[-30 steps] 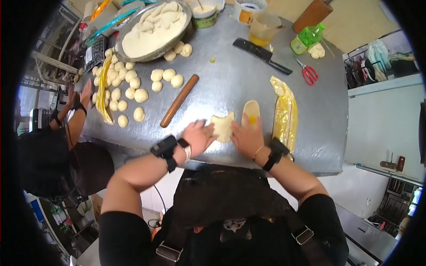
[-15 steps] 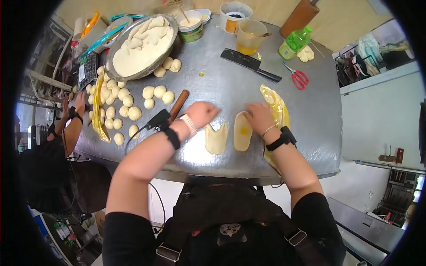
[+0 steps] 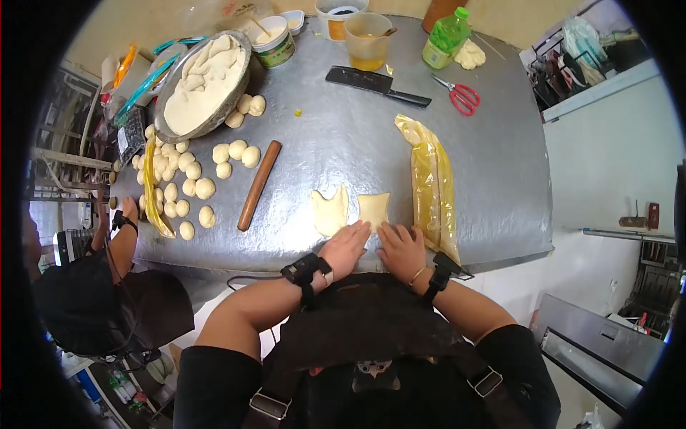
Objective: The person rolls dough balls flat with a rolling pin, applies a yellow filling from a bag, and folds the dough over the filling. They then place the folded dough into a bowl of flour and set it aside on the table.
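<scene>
Both hands are at the near edge of a flat, squarish piece of dough (image 3: 374,207) on the metal tabletop. My left hand (image 3: 346,247) has its fingers together over the near left corner. At the near right corner, my right hand (image 3: 401,250) bends its fingers onto the dough; both thumbs are mostly hidden. Just left lies a second flattened dough piece (image 3: 329,211) with two raised corners at its far end. A wooden rolling pin (image 3: 260,186) rests farther left. To the right of my right hand is a yellow, oily plastic bag (image 3: 434,189).
Several dough balls (image 3: 205,189) sit at left, near a metal bowl of dough (image 3: 204,86). A cleaver (image 3: 371,84), red-handled scissors (image 3: 463,99), a green bottle (image 3: 444,41) and a tub of yellow liquid (image 3: 367,46) stand or lie toward the back. Another person's hand (image 3: 128,209) is at far left.
My hands have moved from the far end of the right dough piece to its near edge. That piece is now shorter and squarer, and its yellow spot no longer shows. The view has shifted.
</scene>
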Action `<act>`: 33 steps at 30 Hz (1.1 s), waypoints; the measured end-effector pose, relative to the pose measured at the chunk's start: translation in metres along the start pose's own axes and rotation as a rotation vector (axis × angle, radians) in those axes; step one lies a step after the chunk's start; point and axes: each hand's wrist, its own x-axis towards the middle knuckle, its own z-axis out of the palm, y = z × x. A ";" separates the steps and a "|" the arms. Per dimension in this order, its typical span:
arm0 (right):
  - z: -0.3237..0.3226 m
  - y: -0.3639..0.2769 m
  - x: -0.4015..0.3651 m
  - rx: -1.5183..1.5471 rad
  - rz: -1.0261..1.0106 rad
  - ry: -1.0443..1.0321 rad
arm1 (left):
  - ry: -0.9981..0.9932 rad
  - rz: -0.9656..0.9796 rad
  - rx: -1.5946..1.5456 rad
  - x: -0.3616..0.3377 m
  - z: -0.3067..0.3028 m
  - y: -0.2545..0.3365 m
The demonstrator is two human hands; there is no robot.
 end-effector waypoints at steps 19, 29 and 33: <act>-0.015 0.046 0.054 -0.102 0.027 -0.281 | -0.183 0.105 0.298 0.055 -0.032 -0.065; -0.016 0.095 0.153 0.388 0.196 0.286 | -0.441 -0.508 -0.064 0.116 -0.012 -0.020; 0.006 0.088 0.178 0.367 0.246 0.196 | -0.723 -0.174 -0.226 0.094 -0.007 -0.018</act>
